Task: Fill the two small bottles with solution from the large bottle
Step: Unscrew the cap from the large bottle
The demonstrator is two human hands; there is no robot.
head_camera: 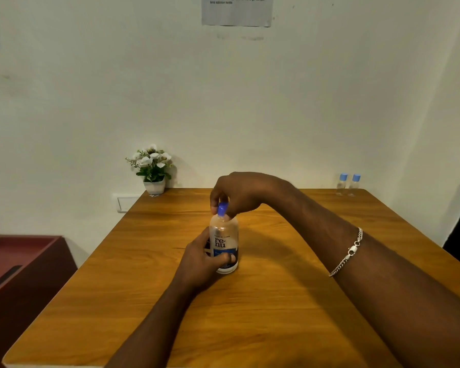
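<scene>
From the head camera, the large bottle [223, 243] stands upright near the middle of the wooden bench [276, 301]. The left hand [201, 257] is wrapped around its lower body over the label, thumb across the front. The right hand [237, 193] comes down from above with its fingers pinched closed on the blue cap [222, 208].

The bottle looks like clear, smooth plastic, so it is likely light, a little squeezable and somewhat slippery at the bare shoulder. The labelled waist, where the left hand already sits, seems the surest place to steady it. The cap is small and narrow, so it probably calls for a fingertip pinch rather than a full grip. Squeezing the body hard once the cap is off could push solution out.

The two small bottles [348, 185] stand side by side, upright, at the far right edge of the bench by the wall, well apart from the large bottle. Both wear pale blue caps and look light and easy to tip.

How much solution the large bottle holds is hard to judge through glare and the hand. Whether the cap is loose or tight cannot be told. The small bottles are too small to show any contents. The paper sheet [237, 11] on the wall is cut off at the top.
</scene>
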